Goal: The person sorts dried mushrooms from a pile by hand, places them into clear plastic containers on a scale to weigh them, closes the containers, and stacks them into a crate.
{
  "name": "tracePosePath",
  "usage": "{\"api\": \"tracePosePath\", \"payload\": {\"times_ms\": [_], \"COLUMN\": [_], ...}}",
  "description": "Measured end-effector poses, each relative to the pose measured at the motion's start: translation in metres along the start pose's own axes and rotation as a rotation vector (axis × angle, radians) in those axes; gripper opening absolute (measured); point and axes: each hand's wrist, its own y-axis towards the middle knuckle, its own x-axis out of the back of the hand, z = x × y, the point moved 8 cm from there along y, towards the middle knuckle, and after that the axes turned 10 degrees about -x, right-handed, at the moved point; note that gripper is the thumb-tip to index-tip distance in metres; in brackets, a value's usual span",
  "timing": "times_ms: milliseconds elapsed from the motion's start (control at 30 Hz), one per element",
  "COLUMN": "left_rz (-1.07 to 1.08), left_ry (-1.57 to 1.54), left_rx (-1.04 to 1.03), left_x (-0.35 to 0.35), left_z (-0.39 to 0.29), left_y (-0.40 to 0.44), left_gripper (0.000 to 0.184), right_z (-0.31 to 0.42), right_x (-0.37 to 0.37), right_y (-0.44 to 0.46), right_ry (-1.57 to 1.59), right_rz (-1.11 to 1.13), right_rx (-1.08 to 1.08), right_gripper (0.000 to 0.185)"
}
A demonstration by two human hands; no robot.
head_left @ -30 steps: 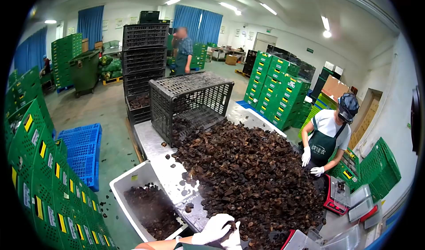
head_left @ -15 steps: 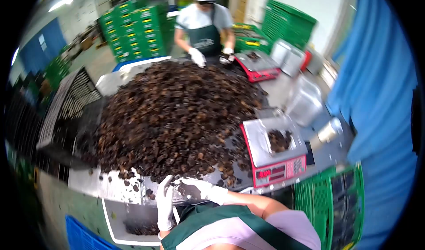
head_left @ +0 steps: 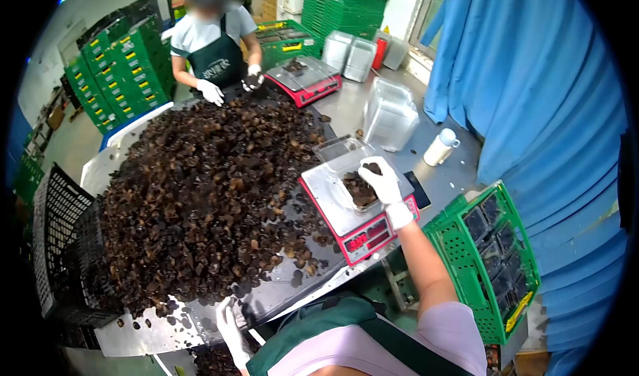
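Note:
My right hand, in a white glove, is over a clear plastic tray on the near red scale. Its fingers are closed on a dark brown mushroom at the tray's far side. More dark mushrooms lie inside the tray. My left hand, also gloved, is low at the table's front edge, beside the big mushroom pile. Its fingers are curled, and I cannot make out what they hold.
Across the table a co-worker in white gloves handles mushrooms beside a second red scale. Clear trays and a white bottle stand at right. A green crate is at my right, a black crate at left.
My right hand has left my left hand and reached out to the tray on the near scale. My left hand stays by the front edge. The view has turned to the right.

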Motion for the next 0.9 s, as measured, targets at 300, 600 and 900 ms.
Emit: {"api": "tracePosePath", "payload": {"times_ms": [300, 600, 900], "left_rz": [0.295, 0.384, 0.627], "left_ry": [0.181, 0.55, 0.867], "left_rx": [-0.361, -1.055, -0.961], "left_x": [-0.153, -0.307, -0.433], "left_z": [-0.095, -0.186, -0.149], "left_y": [0.034, 0.009, 0.008], "left_gripper": [0.028, 0.029, 0.036], "right_z": [-0.06, -0.092, -0.109], "right_x": [0.067, 0.144, 0.093], "right_y": [0.037, 0.05, 0.05], "right_ry": [-0.031, 0.039, -0.274], "right_rz": [0.017, 0.107, 0.266], "right_rx": [-0.266, -0.413, -0.125], "right_gripper": [0.033, 0.026, 0.047]}}
